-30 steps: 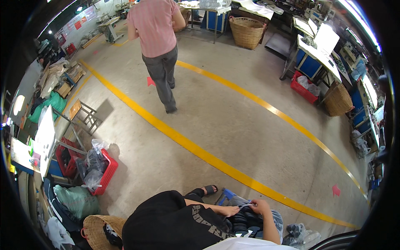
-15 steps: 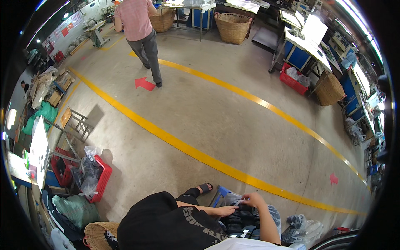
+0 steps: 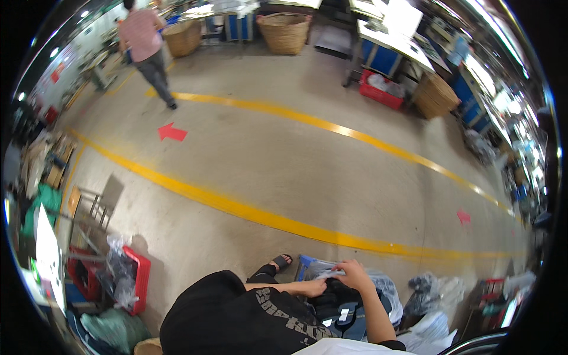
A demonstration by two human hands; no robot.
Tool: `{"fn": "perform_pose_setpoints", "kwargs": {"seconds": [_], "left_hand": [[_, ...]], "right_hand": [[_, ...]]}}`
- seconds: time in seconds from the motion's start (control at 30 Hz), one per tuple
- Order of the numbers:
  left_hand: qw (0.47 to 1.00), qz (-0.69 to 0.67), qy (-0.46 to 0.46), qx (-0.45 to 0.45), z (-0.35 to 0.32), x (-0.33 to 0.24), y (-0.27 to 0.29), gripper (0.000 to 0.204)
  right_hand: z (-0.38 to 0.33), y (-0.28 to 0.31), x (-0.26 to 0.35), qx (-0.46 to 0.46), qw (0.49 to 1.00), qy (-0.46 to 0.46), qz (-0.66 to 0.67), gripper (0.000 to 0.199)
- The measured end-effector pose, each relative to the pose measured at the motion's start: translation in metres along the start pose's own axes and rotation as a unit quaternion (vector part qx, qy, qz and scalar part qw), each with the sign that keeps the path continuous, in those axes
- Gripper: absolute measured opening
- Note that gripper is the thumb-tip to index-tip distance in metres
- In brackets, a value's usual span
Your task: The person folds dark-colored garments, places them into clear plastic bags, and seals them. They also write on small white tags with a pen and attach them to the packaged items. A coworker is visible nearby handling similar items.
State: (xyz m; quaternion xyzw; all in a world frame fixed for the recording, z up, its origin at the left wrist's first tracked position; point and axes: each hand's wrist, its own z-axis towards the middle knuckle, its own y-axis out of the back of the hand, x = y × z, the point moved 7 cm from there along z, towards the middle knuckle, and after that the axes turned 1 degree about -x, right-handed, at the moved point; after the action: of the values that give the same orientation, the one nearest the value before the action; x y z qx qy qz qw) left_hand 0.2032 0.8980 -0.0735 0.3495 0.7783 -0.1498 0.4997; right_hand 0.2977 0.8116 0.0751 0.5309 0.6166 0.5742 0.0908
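Observation:
A clear plastic bag (image 3: 384,289) lies around a load of dark, folded-looking items (image 3: 338,296) in front of me, some with white labels. Beside the bag's far left corner shows a blue frame part (image 3: 304,264), perhaps of a cart or crate. My right hand (image 3: 351,274) pinches the bag's bunched edge at the far side of the load. Close to its left, my left hand (image 3: 312,288) rests over the dark items with its fingers curled; what they hold is hidden.
More plastic bags (image 3: 429,328) lie on the floor to my right. At left stand a red crate (image 3: 141,278) with bagged dark goods, a green sack (image 3: 115,325) and a stool (image 3: 89,204). Across the yellow-lined aisle, a person (image 3: 145,47) walks near wicker baskets (image 3: 284,32) and worktables.
My view has swung, shifting the room leftward and up. The person in pink has walked farther off. My hands have drawn slightly apart; the right still grips the bag's edge.

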Motion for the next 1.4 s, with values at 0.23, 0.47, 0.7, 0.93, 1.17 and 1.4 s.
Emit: {"fn": "perform_pose_setpoints", "kwargs": {"seconds": [0.23, 0.47, 0.7, 0.93, 1.17, 1.4], "left_hand": [[0.798, 0.525, -0.142, 0.259, -0.008, -0.005, 0.015, 0.038], [0.641, 0.669, -0.051, 0.371, 0.003, -0.068, 0.032, 0.043], [0.587, 0.677, -0.179, 0.406, 0.034, -0.017, 0.039, 0.049], [0.605, 0.671, -0.261, 0.339, -0.026, -0.060, 0.048, 0.046], [0.596, 0.686, -0.260, 0.327, -0.076, -0.074, 0.051, 0.048], [0.752, 0.502, -0.315, 0.289, -0.099, -0.090, 0.045, 0.049]], "right_hand": [[-0.136, 0.054, 0.113, -0.307, 0.946, -0.087, 0.060, 0.025], [-0.190, -0.083, 0.092, -0.235, 0.918, -0.308, 0.088, 0.107], [-0.185, -0.073, 0.096, -0.279, 0.882, -0.379, 0.009, 0.120], [-0.185, -0.076, 0.093, -0.342, 0.854, -0.391, -0.002, 0.120], [-0.183, -0.080, 0.094, -0.364, 0.843, -0.395, -0.025, 0.115], [-0.177, -0.087, 0.103, -0.386, 0.835, -0.389, -0.046, 0.117]]}}
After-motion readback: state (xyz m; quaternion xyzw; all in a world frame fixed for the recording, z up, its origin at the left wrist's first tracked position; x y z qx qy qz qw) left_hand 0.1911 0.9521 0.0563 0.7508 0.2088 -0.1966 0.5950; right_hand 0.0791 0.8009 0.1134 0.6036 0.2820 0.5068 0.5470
